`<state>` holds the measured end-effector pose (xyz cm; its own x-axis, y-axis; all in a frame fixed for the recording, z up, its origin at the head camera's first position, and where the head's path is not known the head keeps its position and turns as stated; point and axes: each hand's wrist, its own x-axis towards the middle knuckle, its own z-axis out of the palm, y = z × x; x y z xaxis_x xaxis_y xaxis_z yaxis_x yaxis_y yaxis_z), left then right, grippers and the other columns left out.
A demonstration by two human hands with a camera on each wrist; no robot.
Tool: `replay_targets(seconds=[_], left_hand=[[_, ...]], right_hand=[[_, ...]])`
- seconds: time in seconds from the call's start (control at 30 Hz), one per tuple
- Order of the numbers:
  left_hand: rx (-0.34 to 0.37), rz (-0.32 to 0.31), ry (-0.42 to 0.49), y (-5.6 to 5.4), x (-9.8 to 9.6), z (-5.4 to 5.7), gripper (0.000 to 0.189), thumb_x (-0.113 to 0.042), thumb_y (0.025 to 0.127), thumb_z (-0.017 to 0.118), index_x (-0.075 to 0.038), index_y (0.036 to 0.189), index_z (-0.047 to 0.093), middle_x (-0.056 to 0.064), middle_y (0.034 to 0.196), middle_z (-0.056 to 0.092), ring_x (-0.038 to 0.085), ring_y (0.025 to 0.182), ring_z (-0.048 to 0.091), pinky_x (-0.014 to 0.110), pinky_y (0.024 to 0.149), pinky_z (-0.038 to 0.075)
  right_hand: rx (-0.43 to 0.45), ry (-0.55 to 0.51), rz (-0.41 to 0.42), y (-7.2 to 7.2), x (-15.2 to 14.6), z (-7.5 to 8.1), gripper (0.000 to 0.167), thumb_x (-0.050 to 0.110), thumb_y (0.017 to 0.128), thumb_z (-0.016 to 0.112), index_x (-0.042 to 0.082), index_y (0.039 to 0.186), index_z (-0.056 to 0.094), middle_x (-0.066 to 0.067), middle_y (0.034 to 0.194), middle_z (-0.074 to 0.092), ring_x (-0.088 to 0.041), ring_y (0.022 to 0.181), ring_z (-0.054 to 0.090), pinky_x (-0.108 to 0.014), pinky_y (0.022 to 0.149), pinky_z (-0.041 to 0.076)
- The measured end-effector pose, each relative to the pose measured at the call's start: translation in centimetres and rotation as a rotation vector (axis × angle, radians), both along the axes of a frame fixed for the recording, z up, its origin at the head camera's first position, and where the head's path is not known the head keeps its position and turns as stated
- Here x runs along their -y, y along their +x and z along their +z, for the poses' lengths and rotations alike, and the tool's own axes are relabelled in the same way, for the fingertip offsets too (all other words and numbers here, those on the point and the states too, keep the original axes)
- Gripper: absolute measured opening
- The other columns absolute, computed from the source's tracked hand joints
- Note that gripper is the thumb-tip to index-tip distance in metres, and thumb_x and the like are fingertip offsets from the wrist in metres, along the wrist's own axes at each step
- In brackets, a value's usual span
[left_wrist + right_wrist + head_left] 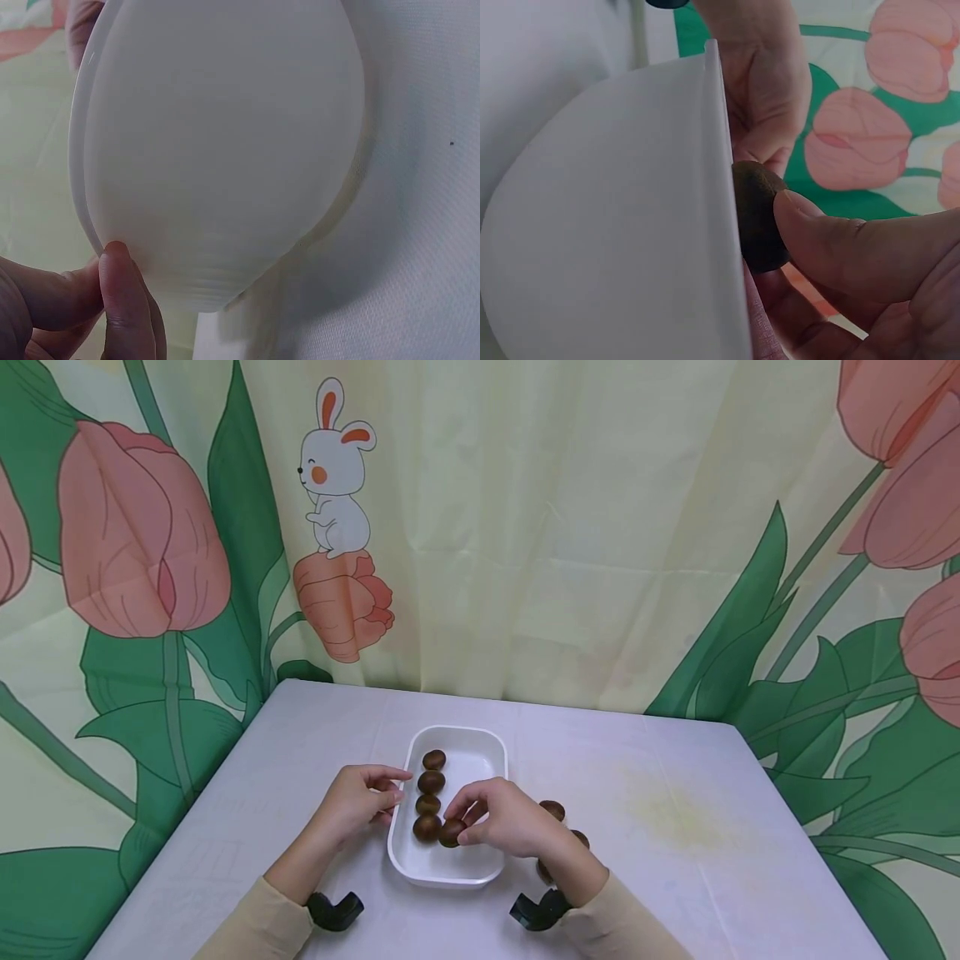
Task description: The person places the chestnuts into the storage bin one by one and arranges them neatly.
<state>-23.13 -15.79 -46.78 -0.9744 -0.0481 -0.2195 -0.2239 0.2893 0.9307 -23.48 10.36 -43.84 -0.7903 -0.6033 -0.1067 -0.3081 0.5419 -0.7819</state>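
A white rectangular tray (480, 747) with rounded corners sits on the table. Several glossy brown, chestnut-like balls (431, 782) form a column along its left side. My left hand (363, 797) holds the tray's left edge; its fingertips (118, 262) are against the outer wall just under the rim. Over the tray's lower middle, my right hand (498, 818) pinches a brown ball (452, 832) between thumb and fingers. This ball is right beside the lowest one of the column. The right wrist view shows the same ball (759, 217) above the rim, its far side hidden.
To the right of the tray, more brown balls (552, 810) lie on the white-covered table (637, 760), partly hidden by my right forearm. Black curved pieces (335, 912) show at both wrists. A printed curtain (525, 568) stands behind the table.
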Motion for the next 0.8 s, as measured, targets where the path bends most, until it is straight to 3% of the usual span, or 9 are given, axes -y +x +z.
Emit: replay_targets(seconds=[0.8], left_hand=[[0.006, 0.001, -0.002, 0.1, 0.0, -0.1, 0.030, 0.001, 0.094, 0.078, -0.006, 0.123, 0.081, 0.013, 0.098, 0.068, 0.019, 0.069, 0.065, 0.026, 0.060, 0.060]], right_hand=[[0.015, 0.067, 0.010, 1.2, 2.6, -0.8, 0.032, -0.008, 0.078, 0.086, 0.018, 0.096, 0.082, 0.006, 0.080, 0.076, -0.007, 0.078, 0.070, -0.021, 0.072, 0.054]])
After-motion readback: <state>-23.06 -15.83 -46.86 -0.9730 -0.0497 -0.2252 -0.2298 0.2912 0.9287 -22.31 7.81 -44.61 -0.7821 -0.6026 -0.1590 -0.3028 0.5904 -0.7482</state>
